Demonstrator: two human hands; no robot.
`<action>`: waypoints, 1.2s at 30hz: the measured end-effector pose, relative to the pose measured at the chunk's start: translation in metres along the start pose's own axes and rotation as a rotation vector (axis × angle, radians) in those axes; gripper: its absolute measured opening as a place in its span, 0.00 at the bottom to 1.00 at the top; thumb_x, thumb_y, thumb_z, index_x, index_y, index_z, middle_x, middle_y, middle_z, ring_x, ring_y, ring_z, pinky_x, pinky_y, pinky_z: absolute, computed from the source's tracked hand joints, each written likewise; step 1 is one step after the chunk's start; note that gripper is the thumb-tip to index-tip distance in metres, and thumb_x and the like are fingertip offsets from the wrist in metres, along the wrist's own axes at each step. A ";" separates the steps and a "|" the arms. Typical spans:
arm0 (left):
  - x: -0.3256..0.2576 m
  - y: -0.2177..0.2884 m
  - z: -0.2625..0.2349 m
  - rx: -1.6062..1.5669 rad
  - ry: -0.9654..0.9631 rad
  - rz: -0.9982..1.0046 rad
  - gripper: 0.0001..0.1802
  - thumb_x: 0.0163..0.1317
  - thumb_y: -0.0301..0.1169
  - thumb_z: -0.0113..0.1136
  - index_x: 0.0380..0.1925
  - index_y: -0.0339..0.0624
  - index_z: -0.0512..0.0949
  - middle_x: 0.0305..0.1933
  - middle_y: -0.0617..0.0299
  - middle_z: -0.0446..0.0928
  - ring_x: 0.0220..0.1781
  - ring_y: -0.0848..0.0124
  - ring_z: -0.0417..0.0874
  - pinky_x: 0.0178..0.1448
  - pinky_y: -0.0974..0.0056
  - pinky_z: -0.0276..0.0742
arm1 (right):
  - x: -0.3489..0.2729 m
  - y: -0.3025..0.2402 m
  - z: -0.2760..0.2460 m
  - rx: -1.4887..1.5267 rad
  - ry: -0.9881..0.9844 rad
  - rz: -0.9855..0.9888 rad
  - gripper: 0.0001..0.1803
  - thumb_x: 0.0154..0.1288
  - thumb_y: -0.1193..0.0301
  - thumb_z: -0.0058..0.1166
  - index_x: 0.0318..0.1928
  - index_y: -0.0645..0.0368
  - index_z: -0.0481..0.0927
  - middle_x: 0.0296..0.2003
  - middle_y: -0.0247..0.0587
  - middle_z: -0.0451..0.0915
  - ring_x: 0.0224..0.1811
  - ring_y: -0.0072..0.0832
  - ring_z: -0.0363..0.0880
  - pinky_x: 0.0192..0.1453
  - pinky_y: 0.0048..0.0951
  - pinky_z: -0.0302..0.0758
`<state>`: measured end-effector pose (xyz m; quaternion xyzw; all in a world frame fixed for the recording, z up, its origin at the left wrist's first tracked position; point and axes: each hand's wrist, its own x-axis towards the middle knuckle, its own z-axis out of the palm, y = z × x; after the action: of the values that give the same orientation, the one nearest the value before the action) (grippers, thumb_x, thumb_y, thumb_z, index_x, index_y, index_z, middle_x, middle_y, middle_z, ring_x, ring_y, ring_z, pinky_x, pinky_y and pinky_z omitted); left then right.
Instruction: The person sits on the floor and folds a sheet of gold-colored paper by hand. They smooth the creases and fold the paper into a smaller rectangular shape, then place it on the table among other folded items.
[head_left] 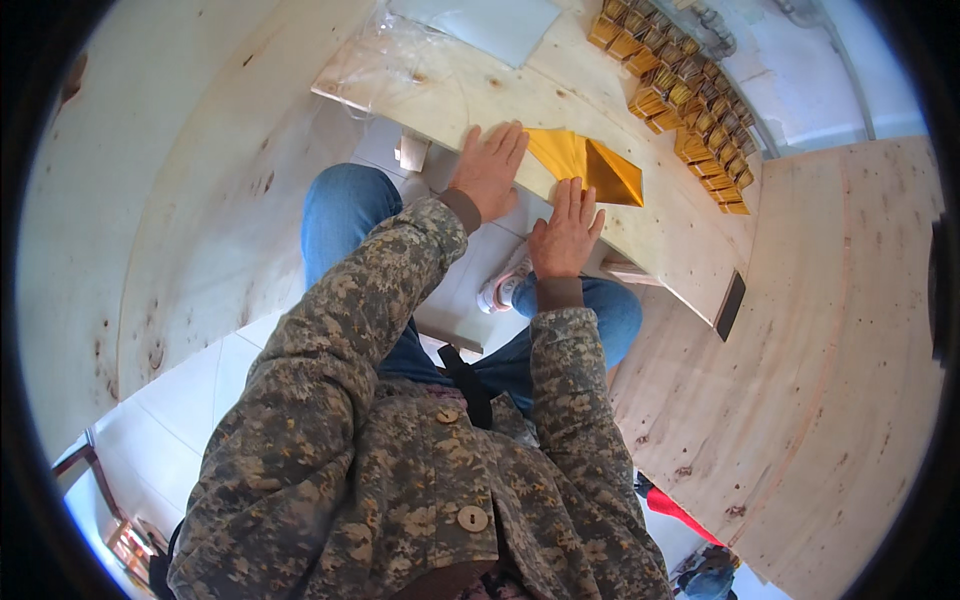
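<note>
A shiny gold foil sheet (612, 172), partly folded, lies near the front edge of a narrow plywood bench (470, 95). Its upper left part looks lighter and creased, while the right part is a darker, mirror-like flap coming to a corner. My left hand (490, 168) rests with fingers stretched out at the sheet's left end. On its near edge lie the extended fingers of my right hand (567, 232), the palm off the bench edge. Both hands are open and flat, gripping nothing. What lies under the fingertips is hidden.
Rows of folded gold foil pieces (680, 95) stand along the bench's far right side. A pale sheet (480, 20) and crumpled clear plastic film (385, 60) lie at the far left. Plywood panels (800, 350) flank me, and my knees are below the bench.
</note>
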<state>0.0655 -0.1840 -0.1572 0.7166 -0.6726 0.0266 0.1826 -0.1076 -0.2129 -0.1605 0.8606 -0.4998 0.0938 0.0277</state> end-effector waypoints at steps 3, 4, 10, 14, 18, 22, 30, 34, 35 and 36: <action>0.003 -0.007 0.002 -0.001 0.002 -0.009 0.46 0.52 0.38 0.65 0.71 0.37 0.61 0.76 0.51 0.60 0.77 0.58 0.58 0.76 0.40 0.52 | 0.000 0.002 -0.001 0.006 -0.006 0.006 0.43 0.56 0.70 0.60 0.74 0.55 0.61 0.76 0.39 0.58 0.80 0.43 0.49 0.80 0.55 0.44; 0.002 -0.007 0.004 0.009 0.026 0.005 0.46 0.52 0.38 0.65 0.71 0.37 0.61 0.76 0.51 0.60 0.77 0.57 0.58 0.77 0.41 0.52 | -0.001 0.001 -0.002 0.018 -0.003 0.003 0.42 0.57 0.70 0.59 0.73 0.56 0.62 0.76 0.40 0.58 0.80 0.43 0.49 0.80 0.55 0.43; 0.002 -0.005 0.007 0.109 0.031 -0.002 0.45 0.52 0.36 0.66 0.71 0.37 0.61 0.77 0.52 0.59 0.79 0.54 0.56 0.79 0.40 0.48 | 0.000 -0.003 -0.002 0.006 -0.006 0.032 0.43 0.56 0.71 0.61 0.73 0.53 0.62 0.76 0.39 0.59 0.80 0.43 0.50 0.80 0.56 0.45; -0.001 0.009 0.004 -0.020 0.065 0.115 0.44 0.52 0.34 0.65 0.71 0.41 0.63 0.77 0.53 0.60 0.79 0.56 0.56 0.79 0.41 0.47 | 0.000 -0.002 -0.001 0.004 0.020 0.015 0.43 0.55 0.72 0.61 0.73 0.53 0.63 0.75 0.39 0.60 0.80 0.44 0.50 0.79 0.57 0.46; -0.002 0.024 0.004 -0.200 -0.048 0.237 0.43 0.53 0.35 0.66 0.71 0.44 0.64 0.76 0.54 0.61 0.79 0.57 0.57 0.79 0.41 0.48 | -0.001 0.000 0.000 0.044 0.021 0.012 0.41 0.56 0.72 0.60 0.73 0.52 0.64 0.75 0.40 0.60 0.80 0.45 0.50 0.79 0.58 0.45; -0.003 0.027 0.006 -0.088 -0.080 0.239 0.43 0.52 0.37 0.68 0.70 0.46 0.65 0.77 0.56 0.61 0.79 0.58 0.57 0.78 0.38 0.48 | -0.001 -0.001 0.000 0.045 -0.003 0.015 0.37 0.61 0.72 0.55 0.72 0.53 0.64 0.76 0.41 0.59 0.79 0.47 0.49 0.80 0.58 0.42; -0.002 0.033 0.012 -0.089 0.002 0.196 0.39 0.54 0.32 0.66 0.69 0.48 0.67 0.75 0.58 0.63 0.78 0.60 0.59 0.73 0.30 0.49 | -0.001 -0.002 0.000 0.071 0.002 0.016 0.38 0.61 0.72 0.54 0.73 0.56 0.63 0.76 0.43 0.58 0.80 0.47 0.49 0.80 0.57 0.41; -0.002 0.035 0.012 -0.099 -0.004 0.182 0.38 0.54 0.30 0.65 0.68 0.48 0.68 0.74 0.58 0.64 0.78 0.60 0.59 0.73 0.30 0.49 | -0.001 -0.003 -0.002 0.076 0.010 0.015 0.37 0.61 0.73 0.54 0.73 0.57 0.63 0.75 0.45 0.59 0.80 0.47 0.49 0.81 0.57 0.41; -0.002 0.035 0.012 -0.092 0.002 0.184 0.37 0.54 0.29 0.64 0.68 0.48 0.68 0.74 0.59 0.64 0.78 0.60 0.59 0.73 0.30 0.49 | -0.001 -0.002 -0.003 0.077 0.012 0.011 0.37 0.61 0.73 0.54 0.73 0.57 0.63 0.75 0.45 0.59 0.80 0.47 0.49 0.81 0.57 0.42; -0.002 0.034 0.013 -0.088 -0.007 0.188 0.37 0.54 0.29 0.64 0.67 0.48 0.68 0.74 0.59 0.64 0.78 0.60 0.59 0.73 0.30 0.49 | -0.001 -0.001 -0.004 0.075 0.010 0.004 0.37 0.61 0.73 0.54 0.73 0.57 0.63 0.75 0.45 0.59 0.80 0.47 0.49 0.80 0.57 0.42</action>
<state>0.0292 -0.1872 -0.1615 0.6416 -0.7381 0.0116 0.2084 -0.1077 -0.2107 -0.1567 0.8595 -0.4977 0.1169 -0.0022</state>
